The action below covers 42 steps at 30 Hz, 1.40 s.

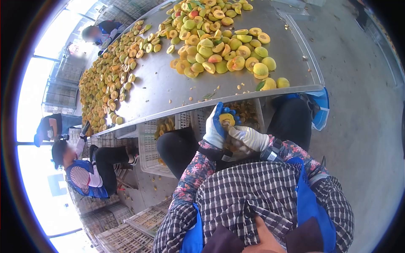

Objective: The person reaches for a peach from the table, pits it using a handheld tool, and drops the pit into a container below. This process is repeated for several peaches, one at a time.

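Just past the table's near edge, my left hand [216, 125], in a white and blue coated glove, is closed around a yellow peach half [227, 119] with its cut face showing. My right hand [249, 138], in a whitish knit glove, is beside it, fingers curled with their tips near the lower side of the fruit. Whatever those fingers hold, if anything, is hidden. Below both hands, partly covered by them, is a crate [258, 113] with more cut fruit.
On the metal table [156, 84] lie a heap of yellow-green peaches [219, 50] and a long spread of halves [107, 80]. A white plastic crate [149, 147] stands left of my knee. Seated co-workers [84, 177] are along the left side. Stacked crates [126, 238] stand behind.
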Motion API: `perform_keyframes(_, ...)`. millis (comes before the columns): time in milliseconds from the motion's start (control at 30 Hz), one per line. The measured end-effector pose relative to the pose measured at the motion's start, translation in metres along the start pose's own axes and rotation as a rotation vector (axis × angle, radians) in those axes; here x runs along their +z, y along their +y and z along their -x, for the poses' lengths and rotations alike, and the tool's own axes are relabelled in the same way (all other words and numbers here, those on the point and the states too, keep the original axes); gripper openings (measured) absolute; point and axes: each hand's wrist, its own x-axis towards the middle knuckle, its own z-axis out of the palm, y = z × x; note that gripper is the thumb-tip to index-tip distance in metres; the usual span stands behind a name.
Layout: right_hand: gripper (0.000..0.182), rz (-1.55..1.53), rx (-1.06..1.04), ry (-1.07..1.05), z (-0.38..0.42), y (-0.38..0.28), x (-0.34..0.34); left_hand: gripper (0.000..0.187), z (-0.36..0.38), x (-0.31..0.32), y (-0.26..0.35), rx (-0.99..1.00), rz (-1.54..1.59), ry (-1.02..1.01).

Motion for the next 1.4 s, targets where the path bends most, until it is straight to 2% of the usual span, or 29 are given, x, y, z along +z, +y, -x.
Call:
perform_keyframes(33,0.037,0.004,0.001,-0.004,-0.008,0.011,-0.003,0.026,-0.003,-0.003,-0.001,0.005,0.002,0.001)
perform_keyframes(100,0.038,0.234,-0.391,0.040,-0.028,0.033,-0.009,0.031,-0.013,-0.014,-0.005,0.002,-0.022,0.075)
perform_keyframes(133,0.038,0.236,-0.393,0.038,-0.028,0.033,-0.013,0.031,-0.017,-0.018,-0.005,0.006,-0.022,0.074)
perform_keyframes(200,0.039,0.220,-0.199,-0.018,-0.009,0.015,-0.007,0.030,-0.017,-0.020,-0.004,-0.040,-0.008,0.065)
perform_keyframes(233,0.039,0.222,-0.198,-0.022,-0.002,0.005,-0.004,0.030,-0.014,-0.020,-0.003,-0.036,-0.007,0.067)
perform_keyframes(300,0.039,-0.120,0.126,-0.082,0.009,-0.012,-0.002,0.028,-0.007,-0.010,0.005,-0.133,0.046,-0.010)
perform_keyframes(400,0.039,-0.238,0.103,-0.153,0.017,-0.018,-0.007,0.026,-0.012,-0.019,0.012,-0.164,0.157,-0.071)
perform_keyframes(433,0.040,-0.228,0.091,-0.157,0.019,-0.020,-0.008,0.025,-0.017,-0.028,0.015,-0.150,0.225,0.041)
perform_keyframes(467,0.040,-0.227,0.092,-0.160,0.018,-0.020,-0.010,0.024,-0.010,-0.019,0.022,-0.129,0.224,0.104)
perform_keyframes(533,0.040,-0.171,0.106,-0.113,0.019,-0.018,-0.012,0.028,0.011,-0.016,0.046,0.045,0.144,0.045)
perform_keyframes(567,0.040,-0.111,0.072,-0.057,0.019,-0.017,-0.010,0.028,0.016,-0.023,0.060,0.214,0.105,0.091)
perform_keyframes(600,0.042,0.145,0.010,0.049,0.011,-0.011,-0.010,0.029,0.021,-0.033,0.077,0.376,0.067,0.128)
perform_keyframes(633,0.043,0.254,-0.062,0.061,-0.002,0.006,-0.022,0.030,0.023,-0.052,0.098,0.531,-0.019,0.125)
perform_keyframes(667,0.043,0.362,-0.130,0.074,-0.012,0.018,-0.031,0.030,0.032,-0.057,0.119,0.687,-0.310,0.324)
perform_keyframes(700,0.043,0.672,-0.029,0.157,-0.003,0.002,-0.022,0.028,0.034,-0.074,0.140,0.712,-0.481,0.413)
perform_keyframes(733,0.043,0.952,-0.266,0.201,-0.028,0.034,-0.045,0.027,0.032,-0.089,0.159,0.741,-0.654,0.502)
perform_keyframes(800,0.044,1.075,-0.250,0.180,-0.031,0.041,-0.053,0.025,0.026,-0.100,0.180,0.767,-1.145,0.553)
perform_keyframes(833,0.044,1.070,-0.252,0.189,-0.029,0.038,-0.054,0.027,0.014,-0.098,0.181,0.921,-1.290,0.507)
perform_keyframes(867,0.043,1.136,-0.211,0.209,-0.022,0.027,-0.049,0.027,0.008,-0.067,0.169,0.864,-1.156,0.413)
perform_keyframes(933,0.042,1.197,-0.168,0.239,-0.021,0.021,-0.047,0.028,-0.011,-0.012,0.140,0.679,-1.095,0.257)
perform_keyframes(1000,0.042,1.290,-0.211,0.243,-0.031,0.031,-0.055,0.033,-0.032,0.041,0.106,0.618,-1.339,0.062)
perform_keyframes(1033,0.040,1.365,-0.315,0.241,-0.047,0.052,-0.068,0.036,-0.043,0.068,0.089,0.713,-1.502,-0.045)
perform_keyframes(1067,0.040,1.367,-0.313,0.246,-0.046,0.054,-0.069,0.039,-0.055,0.092,0.072,0.808,-1.661,-0.155)
perform_keyframes(1133,0.037,1.360,-0.259,0.212,-0.041,0.054,-0.069,0.048,-0.076,0.131,0.043,0.800,-1.682,-0.221)
perform_keyframes(1167,0.038,1.301,-0.102,0.274,-0.021,0.027,-0.049,0.049,-0.092,0.140,0.031,0.792,-1.735,-0.235)
perform_keyframes(1233,0.039,1.300,-0.112,0.289,-0.020,0.025,-0.051,0.052,-0.111,0.154,0.016,0.710,-1.928,-0.233)
perform_keyframes(1267,0.042,1.293,-0.125,0.297,-0.020,0.025,-0.054,0.052,-0.116,0.159,0.017,0.718,-1.922,-0.237)
perform_keyframes(1333,0.045,1.293,-0.173,0.354,-0.020,0.027,-0.056,0.051,-0.117,0.164,0.022,0.562,-2.005,-0.315)
perform_keyframes(1400,0.044,1.259,-0.172,0.340,-0.022,0.028,-0.058,0.047,-0.130,0.146,0.026,0.618,-1.998,-0.285)
